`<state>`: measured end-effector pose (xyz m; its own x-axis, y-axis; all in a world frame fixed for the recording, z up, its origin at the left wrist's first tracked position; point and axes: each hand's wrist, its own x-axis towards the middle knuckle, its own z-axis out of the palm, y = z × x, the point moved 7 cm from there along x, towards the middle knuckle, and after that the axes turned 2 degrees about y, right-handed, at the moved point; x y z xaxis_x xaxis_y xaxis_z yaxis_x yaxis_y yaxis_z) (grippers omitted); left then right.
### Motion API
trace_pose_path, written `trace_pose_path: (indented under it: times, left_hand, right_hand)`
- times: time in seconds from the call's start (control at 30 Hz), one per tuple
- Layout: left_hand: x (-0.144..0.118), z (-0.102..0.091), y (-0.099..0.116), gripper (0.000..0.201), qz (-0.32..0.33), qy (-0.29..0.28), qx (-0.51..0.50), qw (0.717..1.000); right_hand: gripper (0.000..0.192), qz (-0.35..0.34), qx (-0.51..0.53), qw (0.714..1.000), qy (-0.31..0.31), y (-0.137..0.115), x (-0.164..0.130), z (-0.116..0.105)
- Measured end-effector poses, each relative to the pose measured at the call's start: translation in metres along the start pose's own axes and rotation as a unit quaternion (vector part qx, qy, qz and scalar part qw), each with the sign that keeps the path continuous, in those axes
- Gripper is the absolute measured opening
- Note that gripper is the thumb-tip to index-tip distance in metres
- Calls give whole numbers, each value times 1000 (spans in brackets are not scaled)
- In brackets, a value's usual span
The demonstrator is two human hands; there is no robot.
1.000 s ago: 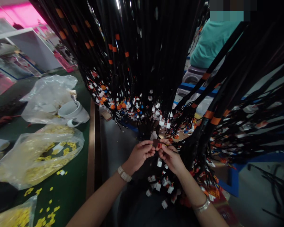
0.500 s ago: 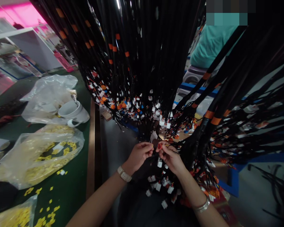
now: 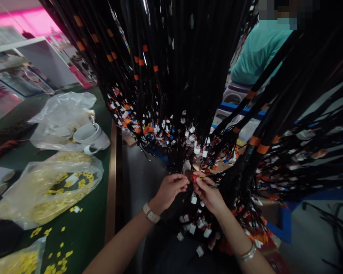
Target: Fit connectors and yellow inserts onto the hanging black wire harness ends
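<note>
Between the fingertips of my right hand (image 3: 208, 192) is a small red connector (image 3: 193, 178), with thin wires running off to the right. My left hand (image 3: 171, 190) pinches a tiny yellow clip (image 3: 188, 180) just left of the connector; a narrow gap seems to lie between them. Below my hands hang several white connectors (image 3: 200, 224) on wires. Behind them a dense bundle of black wire harnesses (image 3: 171, 68) hangs down, ending in white, orange and blue plugs.
On the left stands a green table (image 3: 85, 236) with a bag of yellow clips (image 3: 71, 198), loose yellow clips (image 3: 62, 258) and a white mug (image 3: 88, 137). More harnesses (image 3: 254, 152) hang at the right. A person in a teal shirt (image 3: 254, 57) sits beyond.
My left hand has brought the yellow clip closer to the red connector. The connector has turned from showing its end face to showing its side. The whole view has shifted slightly.
</note>
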<state>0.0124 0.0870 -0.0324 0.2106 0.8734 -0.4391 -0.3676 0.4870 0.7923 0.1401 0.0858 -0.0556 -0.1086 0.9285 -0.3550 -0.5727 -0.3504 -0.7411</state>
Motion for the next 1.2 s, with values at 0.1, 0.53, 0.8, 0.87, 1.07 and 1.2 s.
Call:
trace_pose_path:
  times: [0.1,0.53,0.8,0.87,1.07,1.2]
  left_hand:
    - [0,0,0,24,0,4,8,1000]
    - [-4,6,3,23,28,18,35,999]
    - [-8,11,9,20,95,44,122,987]
    - [-10,11,15,18,119,65,153,979]
    - [-13,17,26,16,189,79,235,950]
    - [-16,19,29,13,228,75,266,934]
  right_hand:
    - [28,7,3,1000,10,0,0,-2]
    - [19,18,36,999,9,-1,0,-1]
    - [23,23,34,999,22,-1,-2,-3]
    - [24,26,32,999,24,-1,-3,-3]
    - [25,40,27,998,30,-1,-3,-3]
    - [25,43,30,998,33,0,-4,-3]
